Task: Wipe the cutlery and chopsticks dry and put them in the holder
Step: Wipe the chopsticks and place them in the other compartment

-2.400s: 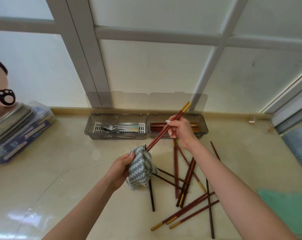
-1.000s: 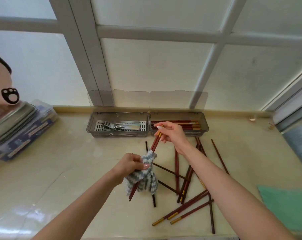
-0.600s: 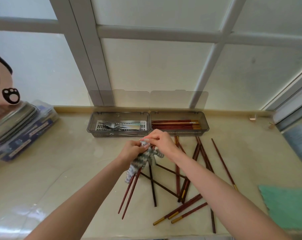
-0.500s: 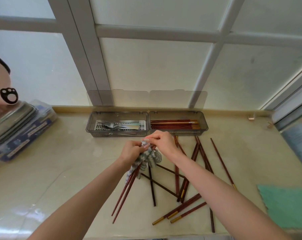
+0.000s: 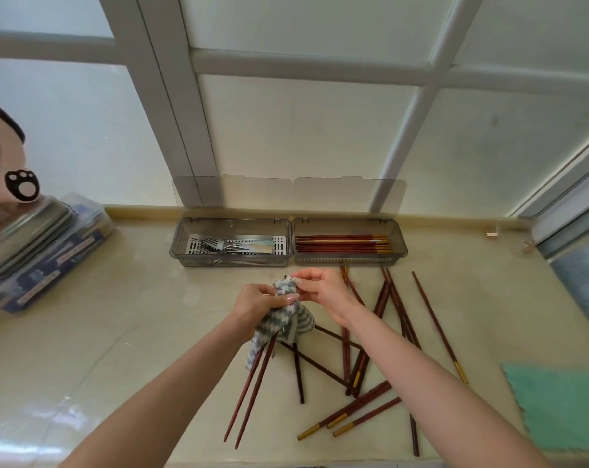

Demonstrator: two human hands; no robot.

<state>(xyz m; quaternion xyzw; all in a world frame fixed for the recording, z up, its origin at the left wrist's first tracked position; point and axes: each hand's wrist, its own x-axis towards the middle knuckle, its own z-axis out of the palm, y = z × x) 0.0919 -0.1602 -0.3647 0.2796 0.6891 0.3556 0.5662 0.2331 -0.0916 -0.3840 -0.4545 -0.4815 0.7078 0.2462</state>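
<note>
My left hand [image 5: 257, 300] grips a grey-and-white cloth [image 5: 286, 324] wrapped around a pair of dark red chopsticks [image 5: 249, 395] that slant down to the left out of the cloth. My right hand [image 5: 321, 292] pinches the pair's top end at the cloth's upper edge. Several loose chopsticks [image 5: 384, 336] lie scattered on the counter to the right and below. The grey holder [image 5: 401, 246] stands at the back; its right compartment holds several chopsticks [image 5: 342, 244], its left compartment forks and cutlery [image 5: 232, 244].
A metal lidded box on a blue plastic container [image 5: 33, 244] sits at the far left under a pink fan. A green cloth [image 5: 563, 407] lies at the right front. The window frame rises right behind the holder.
The right hand pushed the pair down through the cloth, so the chopsticks now stick out far below it. Both hands came together near the holder's front.
</note>
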